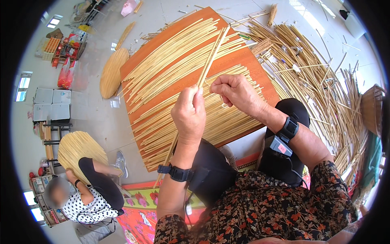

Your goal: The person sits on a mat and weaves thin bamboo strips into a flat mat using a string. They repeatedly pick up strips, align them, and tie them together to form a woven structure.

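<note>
My left hand (pixel 189 114) is closed around a pair of long, pale yellow plant stalks (pixel 213 53). They slant up and away over the board, and their lower ends run down past my left wrist. My right hand (pixel 237 91) is close beside it, thumb and forefinger pinched together near the stalks. Whatever is in that pinch is too small to make out. Under both hands lies an orange-brown board (pixel 239 57), with rows of similar stalks (pixel 170 49) laid side by side across it.
A loose heap of stalks (pixel 300 53) covers the floor at right, near a wooden basket (pixel 371 110). An oval stalk piece (pixel 115 73) lies left of the board. At lower left a co-worker (pixel 93 203) sits with a hand on another stalk panel (pixel 79 152). Red floral cloth (pixel 138 223) lies nearby.
</note>
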The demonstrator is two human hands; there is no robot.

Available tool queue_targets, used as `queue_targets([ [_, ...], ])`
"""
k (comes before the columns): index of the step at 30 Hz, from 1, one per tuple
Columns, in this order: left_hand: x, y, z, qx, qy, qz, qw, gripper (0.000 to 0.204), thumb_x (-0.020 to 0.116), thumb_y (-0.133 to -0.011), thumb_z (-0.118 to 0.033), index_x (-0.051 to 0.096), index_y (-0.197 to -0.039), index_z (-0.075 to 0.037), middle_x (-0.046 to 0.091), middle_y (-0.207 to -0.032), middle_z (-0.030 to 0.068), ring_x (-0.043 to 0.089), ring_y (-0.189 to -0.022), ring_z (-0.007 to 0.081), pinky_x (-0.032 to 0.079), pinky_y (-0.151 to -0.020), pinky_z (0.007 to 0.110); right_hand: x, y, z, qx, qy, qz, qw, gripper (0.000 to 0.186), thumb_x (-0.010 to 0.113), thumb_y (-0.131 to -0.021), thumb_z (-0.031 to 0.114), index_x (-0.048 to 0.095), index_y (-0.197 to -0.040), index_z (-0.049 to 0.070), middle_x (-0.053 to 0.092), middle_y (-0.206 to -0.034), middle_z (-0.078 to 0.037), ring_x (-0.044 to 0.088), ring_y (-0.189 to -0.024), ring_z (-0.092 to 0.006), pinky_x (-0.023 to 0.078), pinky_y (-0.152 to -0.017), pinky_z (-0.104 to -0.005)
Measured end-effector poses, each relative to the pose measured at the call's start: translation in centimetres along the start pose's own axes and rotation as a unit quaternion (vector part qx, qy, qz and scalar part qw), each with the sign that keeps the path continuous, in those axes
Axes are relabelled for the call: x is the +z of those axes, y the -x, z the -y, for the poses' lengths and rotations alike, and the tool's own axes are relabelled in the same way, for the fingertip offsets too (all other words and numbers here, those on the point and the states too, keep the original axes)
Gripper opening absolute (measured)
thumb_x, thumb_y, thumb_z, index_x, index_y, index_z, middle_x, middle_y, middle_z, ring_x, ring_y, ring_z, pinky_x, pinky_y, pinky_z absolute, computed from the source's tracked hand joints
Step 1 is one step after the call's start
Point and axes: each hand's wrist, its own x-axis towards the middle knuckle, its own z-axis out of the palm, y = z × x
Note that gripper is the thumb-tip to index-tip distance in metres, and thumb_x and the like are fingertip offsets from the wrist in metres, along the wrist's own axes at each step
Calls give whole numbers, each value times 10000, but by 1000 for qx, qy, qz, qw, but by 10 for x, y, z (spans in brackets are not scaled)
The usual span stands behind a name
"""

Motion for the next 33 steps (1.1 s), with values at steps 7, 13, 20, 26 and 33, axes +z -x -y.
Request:
queue_targets([
  [7,6,3,-2,39,-8,20,999,92,742,-952,-24,674,-1013,-30,725,-889,142,719,-732,330,566,-617,398,-2,-3,0,-13,0,16,1000,211,625,-1068,177,718,-1019,-6,568,-652,18,542,-587,-55,453,-546,-248],
  [13,10,1,-8,88,-88,13,992,87,724,-947,-22,663,-996,-59,703,-888,86,712,-718,288,559,-593,393,3,-11,-11,114,-215,-15,970,333,674,-1064,386,661,-927,83,477,-620,45,390,-537,-65,324,-501,-261],
  [20,14,2,-10,133,-111,24,985,98,702,-933,-12,661,-991,-79,703,-902,59,717,-739,267,571,-605,381,21,-11,-17,57,-134,-117,982,424,694,-1028,452,705,-842,71,575,-732,32,453,-658,-64,364,-591,-258],
  [26,16,4,-6,130,-108,24,985,117,713,-922,-2,670,-999,-79,706,-893,66,716,-734,274,569,-601,384,24,-16,-31,48,-134,-107,984,406,700,-1026,422,734,-889,42,627,-808,22,499,-745,-63,398,-650,-269],
  [33,21,6,-4,132,-88,33,987,128,726,-911,-4,672,-1001,-76,707,-891,88,708,-727,307,560,-601,410,26,-13,-19,55,-168,-135,975,320,698,-1030,329,692,-894,40,559,-732,25,467,-632,-80,385,-557,-254],
])
